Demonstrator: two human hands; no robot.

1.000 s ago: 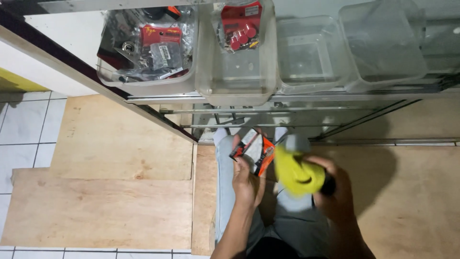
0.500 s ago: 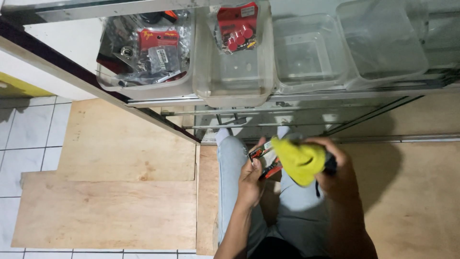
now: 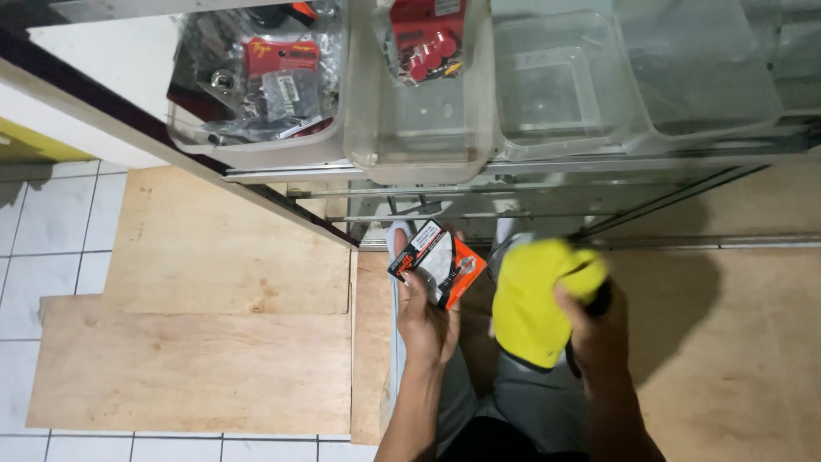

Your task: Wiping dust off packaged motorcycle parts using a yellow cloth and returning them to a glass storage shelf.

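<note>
Left hand (image 3: 425, 316) grips an orange-black blister pack (image 3: 438, 263); right hand (image 3: 599, 329) clutches a yellow cloth (image 3: 534, 299), both below the clear bins (image 3: 419, 141). Wiping step, it seems; next calls for cloth meeting pack.

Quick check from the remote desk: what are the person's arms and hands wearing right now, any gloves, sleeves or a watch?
Both are bare. The left hand and right hand show no gloves or rings, and both forearms are uncovered as far as the picture's lower edge, with no sleeve, watch or band visible.
</note>
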